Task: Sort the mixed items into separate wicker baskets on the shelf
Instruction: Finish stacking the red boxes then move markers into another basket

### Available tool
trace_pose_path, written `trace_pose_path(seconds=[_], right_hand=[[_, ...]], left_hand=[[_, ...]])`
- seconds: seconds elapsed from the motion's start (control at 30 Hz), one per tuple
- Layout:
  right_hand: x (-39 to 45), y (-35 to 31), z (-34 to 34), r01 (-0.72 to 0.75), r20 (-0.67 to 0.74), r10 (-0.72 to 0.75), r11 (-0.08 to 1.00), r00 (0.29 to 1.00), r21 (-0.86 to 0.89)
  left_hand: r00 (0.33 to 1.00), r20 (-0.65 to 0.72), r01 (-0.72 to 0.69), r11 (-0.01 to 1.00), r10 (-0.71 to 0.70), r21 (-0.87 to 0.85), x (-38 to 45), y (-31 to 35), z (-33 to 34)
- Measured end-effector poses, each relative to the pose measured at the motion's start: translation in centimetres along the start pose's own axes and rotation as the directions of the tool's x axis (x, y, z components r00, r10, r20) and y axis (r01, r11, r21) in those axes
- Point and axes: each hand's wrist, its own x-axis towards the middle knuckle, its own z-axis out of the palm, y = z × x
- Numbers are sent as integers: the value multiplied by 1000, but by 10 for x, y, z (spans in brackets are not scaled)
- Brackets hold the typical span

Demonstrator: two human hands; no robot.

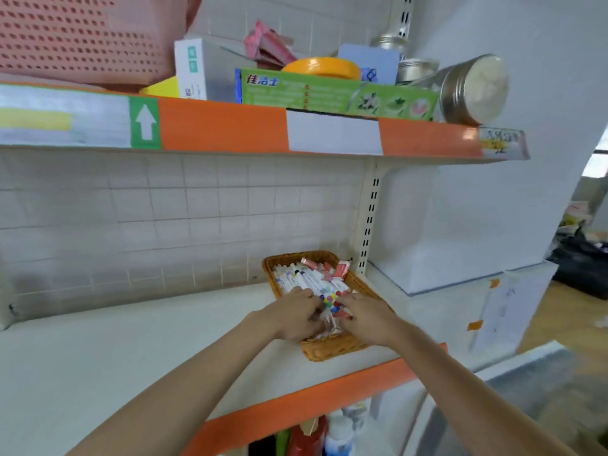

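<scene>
Both hands' grip (pixel 329 315) meets among markers (pixel 312 279) inside wicker basket (pixel 332 350).

Shop shelving unit beside a white wall, in soft even light.

A white shelf (pixel 98 350) with an orange front strip (pixel 296 406) runs below a white wire-grid back panel (pixel 148 218). Above it an upper shelf (pixel 223 126) carries an orange edge with a green arrow label (pixel 144 123) at its left end and a blank white label (pixel 334 133) near its right end. A slotted cream upright (pixel 370 218) stands at the back right corner of the unit. To the right are a white wall (pixel 510 192), a white cabinet (pixel 477 291) and a wooden floor (pixel 559 314); a bright window (pixel 597 162) shows at the far right edge.
</scene>
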Motion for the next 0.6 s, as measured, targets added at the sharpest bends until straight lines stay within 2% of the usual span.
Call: trace_pose_path(seconds=[0.17, 0.43, 0.6], right_hand=[[9, 7, -3, 23, 62, -36, 979, 997, 200], [15, 10, -6, 56, 91, -88, 949, 992, 309], [15, 13, -10, 72, 69, -104, 926, 992, 371]], left_hand=[[1000, -3, 17, 994, -18, -105, 5, 9, 4], [993, 122, 25, 988, -6, -153, 9, 4, -5], [995, 96, 26, 990, -13, -137, 11, 3, -7]])
